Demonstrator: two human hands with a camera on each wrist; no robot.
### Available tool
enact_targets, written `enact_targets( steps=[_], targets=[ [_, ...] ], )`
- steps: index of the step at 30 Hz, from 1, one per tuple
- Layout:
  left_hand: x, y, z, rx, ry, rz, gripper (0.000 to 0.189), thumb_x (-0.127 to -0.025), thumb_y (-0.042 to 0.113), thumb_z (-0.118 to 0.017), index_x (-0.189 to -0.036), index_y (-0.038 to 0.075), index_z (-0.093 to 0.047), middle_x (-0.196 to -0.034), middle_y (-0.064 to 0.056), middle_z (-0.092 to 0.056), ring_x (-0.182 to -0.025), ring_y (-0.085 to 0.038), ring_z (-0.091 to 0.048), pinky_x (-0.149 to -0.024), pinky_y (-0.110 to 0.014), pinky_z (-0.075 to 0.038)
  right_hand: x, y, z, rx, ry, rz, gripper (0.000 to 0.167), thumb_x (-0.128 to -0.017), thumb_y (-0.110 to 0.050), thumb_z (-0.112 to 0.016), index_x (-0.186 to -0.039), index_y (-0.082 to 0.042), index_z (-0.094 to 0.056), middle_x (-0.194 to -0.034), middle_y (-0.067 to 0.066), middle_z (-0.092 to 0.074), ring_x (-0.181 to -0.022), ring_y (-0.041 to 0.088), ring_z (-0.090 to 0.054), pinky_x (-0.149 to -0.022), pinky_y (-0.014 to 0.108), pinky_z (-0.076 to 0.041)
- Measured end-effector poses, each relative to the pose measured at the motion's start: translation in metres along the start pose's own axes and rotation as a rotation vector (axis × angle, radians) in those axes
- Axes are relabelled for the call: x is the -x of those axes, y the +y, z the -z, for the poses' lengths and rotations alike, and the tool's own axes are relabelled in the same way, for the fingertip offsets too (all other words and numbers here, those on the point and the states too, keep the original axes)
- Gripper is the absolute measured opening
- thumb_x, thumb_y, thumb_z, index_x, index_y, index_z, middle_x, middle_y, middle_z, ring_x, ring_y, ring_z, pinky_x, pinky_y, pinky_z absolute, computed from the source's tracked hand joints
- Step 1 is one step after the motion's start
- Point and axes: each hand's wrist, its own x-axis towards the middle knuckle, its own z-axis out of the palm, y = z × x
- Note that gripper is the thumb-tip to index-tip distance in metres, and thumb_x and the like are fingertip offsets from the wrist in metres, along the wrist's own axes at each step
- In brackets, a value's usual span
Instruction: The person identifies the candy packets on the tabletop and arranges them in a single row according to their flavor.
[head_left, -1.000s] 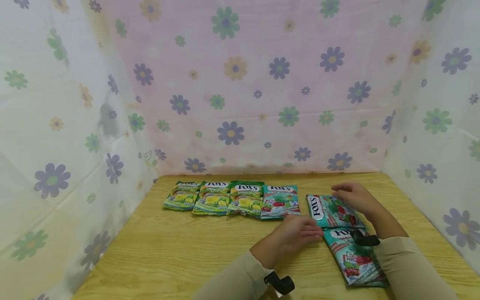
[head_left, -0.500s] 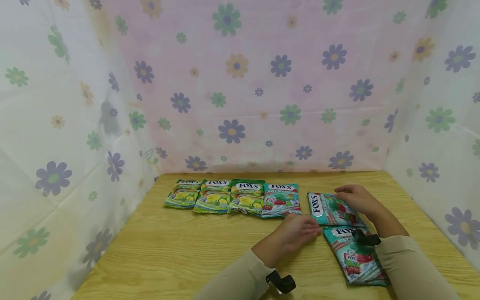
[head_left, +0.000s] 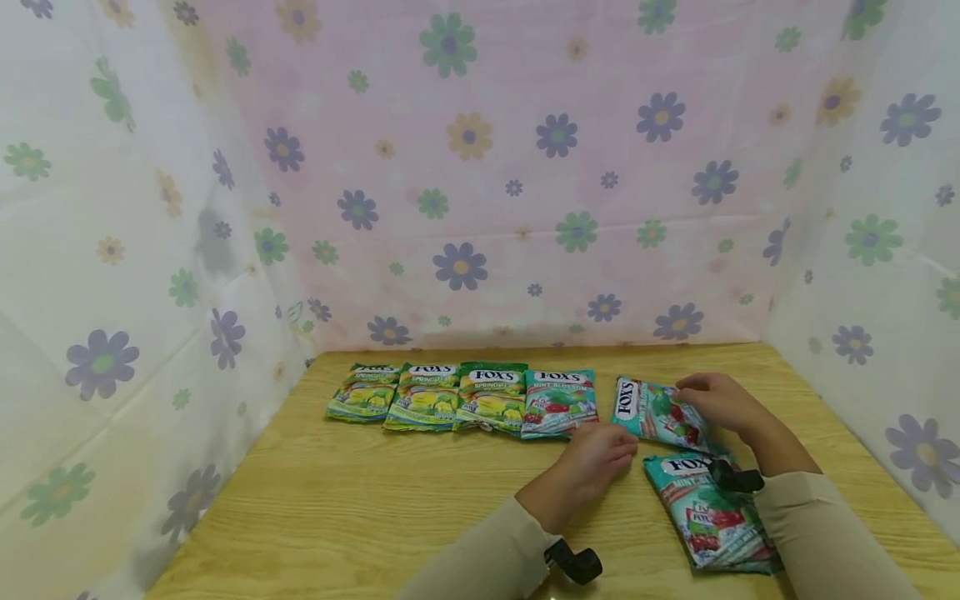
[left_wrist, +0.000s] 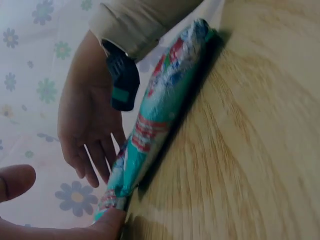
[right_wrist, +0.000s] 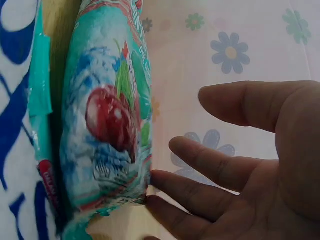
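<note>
A teal Mint Blossom candy bag [head_left: 660,412] lies turned sideways at the right of the table, its logo end to the left. My right hand [head_left: 723,406] is at its right end; in the right wrist view the fingers [right_wrist: 200,195] are loosely extended and reach the bag's edge, thumb apart. By its lower left corner is my left hand [head_left: 592,467], fingers together and relaxed; whether they touch the bag is unclear. A second Mint Blossom bag [head_left: 708,517] lies nearer, below the first, partly under the right wrist and sleeve.
A row along the back holds several yellow-green Spring Tea bags [head_left: 491,398] and, at its right end, another Mint Blossom bag [head_left: 558,404]. They lie on a wood-grain table [head_left: 360,517]. Flower-printed cloth [head_left: 510,183] walls in the back and sides.
The sideways bag has turned slightly clockwise, its left end shifting away from me and off the nearer bag. My left hand has moved a little up and left with it.
</note>
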Motion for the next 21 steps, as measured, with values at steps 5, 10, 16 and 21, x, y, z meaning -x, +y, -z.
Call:
enact_targets(
  steps=[5, 10, 16, 21],
  targets=[
    [0.003, -0.002, -0.003, 0.097, -0.043, 0.066, 0.047, -0.100, 0.010, -0.055, -0.142, -0.012, -0.049, -0.142, -0.032, -0.056, -0.138, -0.045, -0.052, -0.117, -0.057, -0.041, -0.002, 0.003, -0.003, -0.004, 0.027, 0.030, 0.068, -0.108, -0.041, -0.053, -0.150, 0.011, -0.043, -0.153, 0.039, -0.041, -0.136, 0.058, -0.043, -0.106, 0.069, -0.044],
    [-0.001, -0.004, -0.007, 0.163, -0.045, 0.092, 0.041, -0.100, 0.011, -0.054, -0.136, -0.009, -0.052, -0.140, -0.034, -0.056, -0.138, -0.047, -0.051, -0.119, -0.060, -0.038, -0.004, 0.012, -0.008, -0.015, -0.032, 0.069, 0.068, -0.110, -0.040, -0.050, -0.152, 0.012, -0.039, -0.151, 0.039, -0.042, -0.137, 0.057, -0.043, -0.106, 0.067, -0.045],
    [-0.007, -0.009, -0.010, 0.182, -0.053, 0.058, 0.045, -0.098, 0.014, -0.055, -0.137, -0.009, -0.051, -0.144, -0.035, -0.052, -0.141, -0.049, -0.047, -0.122, -0.061, -0.032, -0.002, 0.010, -0.010, 0.001, -0.004, 0.101, 0.063, -0.111, -0.035, -0.049, -0.149, 0.014, -0.040, -0.147, 0.039, -0.047, -0.132, 0.056, -0.049, -0.102, 0.065, -0.048],
    [-0.010, -0.008, -0.012, 0.199, -0.073, 0.045, 0.055, -0.096, 0.015, -0.057, -0.143, -0.011, -0.045, -0.148, -0.033, -0.049, -0.145, -0.049, -0.042, -0.125, -0.060, -0.028, -0.001, 0.007, -0.007, 0.015, 0.032, 0.113, 0.058, -0.110, -0.029, -0.050, -0.147, 0.016, -0.043, -0.143, 0.040, -0.050, -0.128, 0.057, -0.051, -0.099, 0.064, -0.050]
  ],
)
